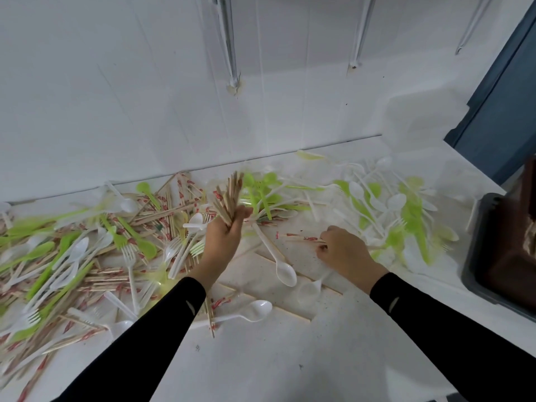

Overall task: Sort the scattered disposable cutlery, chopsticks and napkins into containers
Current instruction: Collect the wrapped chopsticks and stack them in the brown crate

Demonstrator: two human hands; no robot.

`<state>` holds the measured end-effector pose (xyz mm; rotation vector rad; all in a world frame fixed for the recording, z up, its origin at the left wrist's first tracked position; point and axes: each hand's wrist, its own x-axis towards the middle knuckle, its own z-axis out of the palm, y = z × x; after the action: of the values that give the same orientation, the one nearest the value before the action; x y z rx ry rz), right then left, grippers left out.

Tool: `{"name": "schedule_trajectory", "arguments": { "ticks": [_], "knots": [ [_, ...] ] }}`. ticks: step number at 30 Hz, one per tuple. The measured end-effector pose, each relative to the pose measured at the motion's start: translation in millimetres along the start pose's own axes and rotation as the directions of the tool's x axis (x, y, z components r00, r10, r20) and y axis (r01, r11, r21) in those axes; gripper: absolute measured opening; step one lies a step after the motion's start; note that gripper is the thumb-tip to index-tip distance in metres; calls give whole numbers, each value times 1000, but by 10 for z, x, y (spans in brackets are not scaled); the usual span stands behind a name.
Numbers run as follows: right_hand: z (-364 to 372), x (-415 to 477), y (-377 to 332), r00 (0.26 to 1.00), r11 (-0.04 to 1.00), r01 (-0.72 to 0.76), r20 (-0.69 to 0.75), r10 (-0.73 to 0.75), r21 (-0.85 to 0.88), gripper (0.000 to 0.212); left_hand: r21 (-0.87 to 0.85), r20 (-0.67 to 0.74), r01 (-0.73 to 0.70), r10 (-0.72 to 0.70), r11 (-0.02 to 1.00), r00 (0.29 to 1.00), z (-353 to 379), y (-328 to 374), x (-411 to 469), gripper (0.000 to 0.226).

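Many chopsticks [229, 195] upright, fanned, in left hand [224, 236].

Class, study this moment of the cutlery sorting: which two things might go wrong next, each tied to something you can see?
1. The left hand grips a fanned bundle of bare wooden chopsticks; adding more may let some slip back into the mixed pile.
2. The right hand pinches a thin red-and-white paper-wrapped chopstick lying flat on the white speckled counter; it may be fumbled, or knock the long white plastic spoon nearby.
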<state>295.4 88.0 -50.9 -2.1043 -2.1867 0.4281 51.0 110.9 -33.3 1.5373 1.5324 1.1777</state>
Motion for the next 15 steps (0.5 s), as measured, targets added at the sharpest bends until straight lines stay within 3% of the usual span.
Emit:
{"name": "schedule_trajectory", "arguments": {
  "ticks": [4,7,10,12,15],
  "knots": [
    [-129,38,-59,985,968,-1,-168,44,251,17,-138,-44,-94,88,986,995,-139,175,29,25],
    [-336,139,-181,942,854,152,-333,26,497,13,-57,-26,-112,111,992,993,-294,204,1,24],
    [-408,191,-349,867,813,335,-493,-69,476,8,93,90,-131,122,987,988,-452,136,-61,27],
    [-334,191,-472,896,854,318,-426,-128,412,14,188,239,-139,92,972,967,-560,17,-118,32],
    [-169,140,-622,967,862,251,-73,-244,440,28,350,418,-182,20,919,908,-687,-180,-224,38]
  ]
}}
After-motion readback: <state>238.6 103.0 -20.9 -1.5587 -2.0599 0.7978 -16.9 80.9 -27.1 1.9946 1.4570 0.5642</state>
